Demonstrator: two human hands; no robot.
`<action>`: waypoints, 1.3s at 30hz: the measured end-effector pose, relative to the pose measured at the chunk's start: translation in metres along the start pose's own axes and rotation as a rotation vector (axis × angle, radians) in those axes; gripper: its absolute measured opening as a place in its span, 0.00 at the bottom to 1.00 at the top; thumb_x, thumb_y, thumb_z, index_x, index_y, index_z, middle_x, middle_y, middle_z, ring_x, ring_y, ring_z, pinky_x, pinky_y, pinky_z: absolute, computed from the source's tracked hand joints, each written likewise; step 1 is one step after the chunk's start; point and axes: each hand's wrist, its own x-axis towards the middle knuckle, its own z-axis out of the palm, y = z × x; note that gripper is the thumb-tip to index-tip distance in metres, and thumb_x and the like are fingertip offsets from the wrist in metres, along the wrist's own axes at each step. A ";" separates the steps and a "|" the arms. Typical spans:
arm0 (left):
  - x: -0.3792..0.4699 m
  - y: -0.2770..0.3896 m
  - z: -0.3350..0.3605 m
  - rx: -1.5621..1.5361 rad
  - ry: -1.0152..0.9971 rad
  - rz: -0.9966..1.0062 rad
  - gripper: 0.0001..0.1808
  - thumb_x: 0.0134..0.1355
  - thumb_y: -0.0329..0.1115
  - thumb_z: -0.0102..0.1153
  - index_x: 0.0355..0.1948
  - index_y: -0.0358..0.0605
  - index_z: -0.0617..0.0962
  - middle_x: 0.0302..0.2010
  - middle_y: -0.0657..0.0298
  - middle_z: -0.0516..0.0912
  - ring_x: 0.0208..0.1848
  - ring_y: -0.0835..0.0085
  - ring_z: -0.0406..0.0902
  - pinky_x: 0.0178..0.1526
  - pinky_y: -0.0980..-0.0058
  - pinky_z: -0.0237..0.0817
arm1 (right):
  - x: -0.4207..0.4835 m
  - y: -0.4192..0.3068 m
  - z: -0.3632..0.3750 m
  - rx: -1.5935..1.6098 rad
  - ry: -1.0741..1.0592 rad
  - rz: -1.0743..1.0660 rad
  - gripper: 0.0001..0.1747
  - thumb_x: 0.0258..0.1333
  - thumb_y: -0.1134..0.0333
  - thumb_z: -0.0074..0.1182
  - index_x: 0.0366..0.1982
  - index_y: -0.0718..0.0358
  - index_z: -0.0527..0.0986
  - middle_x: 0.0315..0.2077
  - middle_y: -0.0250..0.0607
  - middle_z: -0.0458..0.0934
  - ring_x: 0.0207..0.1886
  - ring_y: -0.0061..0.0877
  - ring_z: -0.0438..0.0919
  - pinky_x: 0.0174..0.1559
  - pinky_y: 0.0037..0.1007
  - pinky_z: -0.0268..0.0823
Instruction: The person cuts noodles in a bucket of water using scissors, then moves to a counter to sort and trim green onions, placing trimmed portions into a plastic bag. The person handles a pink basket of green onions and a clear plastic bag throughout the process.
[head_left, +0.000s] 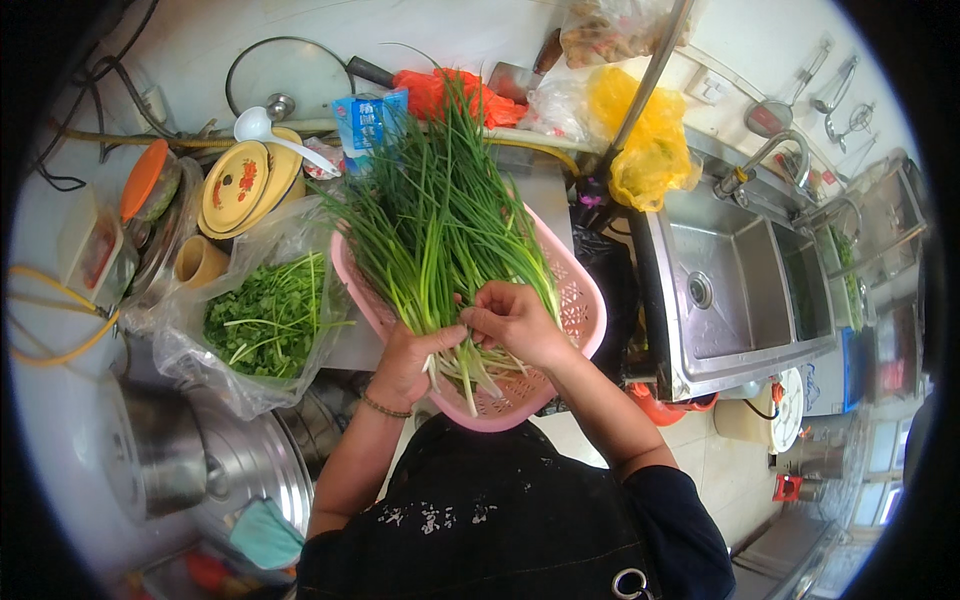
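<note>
A large pile of green onions (442, 217) fills a pink perforated plastic basket (592, 300), its long green tops spilling over the far rim. My left hand (411, 356) is closed around the pale lower stems of a bunch at the near left of the pile. Close beside it, my right hand (510, 319) pinches with thumb and forefinger at a stem near the left thumb; the exact piece between the fingertips is too small to make out. White root ends lie below both hands, over the basket's near end.
Left of the basket, a clear plastic bag (176, 341) holds cilantro (262, 322). Enamel lids (234, 187), a white ladle (259, 127) and a blue packet (367, 124) stand behind. A yellow plastic bag (649, 142) hangs by the steel sink (720, 255). A steel pot (161, 442) sits lower left.
</note>
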 end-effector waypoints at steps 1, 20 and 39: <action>0.000 0.000 -0.002 -0.029 -0.001 -0.002 0.20 0.48 0.21 0.60 0.44 0.38 0.73 0.35 0.65 0.77 0.36 0.74 0.76 0.39 0.77 0.69 | -0.001 0.001 -0.001 0.022 -0.004 -0.003 0.07 0.54 0.70 0.55 0.27 0.66 0.70 0.21 0.32 0.74 0.26 0.15 0.75 0.27 0.16 0.67; -0.003 0.010 -0.030 -0.218 -0.040 -0.029 0.23 0.54 0.21 0.50 0.53 0.38 0.68 0.42 0.54 0.78 0.42 0.66 0.77 0.47 0.66 0.70 | -0.107 -0.045 -0.121 -0.094 0.775 -0.412 0.06 0.55 0.70 0.50 0.25 0.62 0.69 0.20 0.34 0.73 0.21 0.19 0.71 0.26 0.21 0.65; -0.013 0.019 -0.009 -0.089 -0.093 -0.128 0.29 0.53 0.21 0.52 0.58 0.39 0.65 0.38 0.56 0.78 0.39 0.67 0.78 0.44 0.67 0.73 | 0.010 -0.008 -0.006 -0.044 -0.025 -0.038 0.13 0.55 0.65 0.55 0.35 0.71 0.76 0.27 0.37 0.79 0.31 0.19 0.76 0.36 0.21 0.69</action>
